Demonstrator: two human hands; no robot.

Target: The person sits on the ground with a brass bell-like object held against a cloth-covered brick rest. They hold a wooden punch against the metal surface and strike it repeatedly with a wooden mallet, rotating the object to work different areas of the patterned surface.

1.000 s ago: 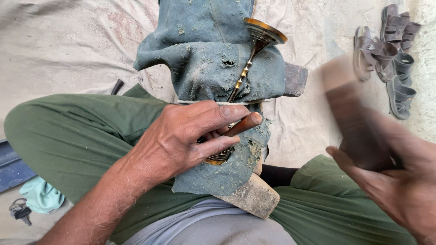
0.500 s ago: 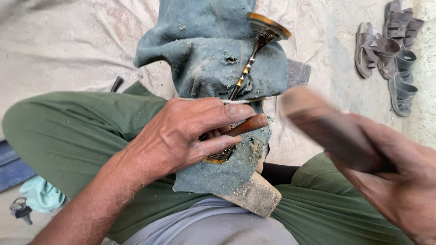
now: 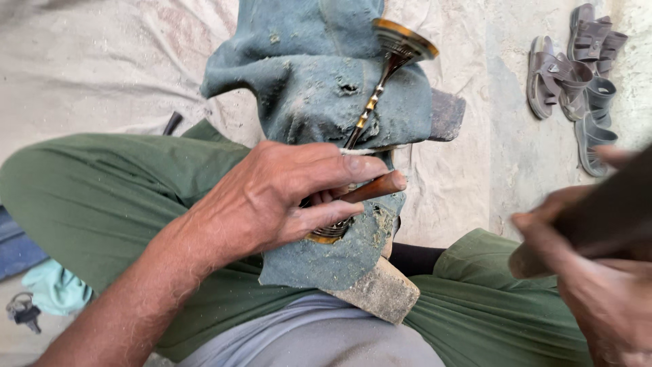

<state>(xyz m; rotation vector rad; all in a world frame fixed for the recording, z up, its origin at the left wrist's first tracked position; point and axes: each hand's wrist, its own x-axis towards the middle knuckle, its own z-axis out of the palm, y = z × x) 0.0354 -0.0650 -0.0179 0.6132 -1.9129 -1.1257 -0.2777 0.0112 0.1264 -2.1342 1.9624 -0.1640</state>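
My left hand (image 3: 272, 197) is closed around a short brown rod-like tool (image 3: 377, 187) and presses it against the base of a slim brass goblet-shaped piece (image 3: 370, 112). That piece lies on a dusty blue-grey cloth (image 3: 312, 81) draped over a wooden block (image 3: 380, 292) between my knees. Its round rim (image 3: 404, 37) points away from me. My right hand (image 3: 604, 292) is at the right edge, gripping a dark, blurred mallet-like striker (image 3: 611, 211), held apart from the rod.
I sit cross-legged in green trousers (image 3: 102, 197) on pale sheeting (image 3: 102, 68). Several brown sandals (image 3: 577, 75) lie at the top right. A bunch of keys (image 3: 24, 312) and a teal rag (image 3: 58, 289) lie at the lower left.
My right hand swung the striker in toward the rod half a second ago and has now drawn it back to the right. My left hand and the brass piece stayed put.
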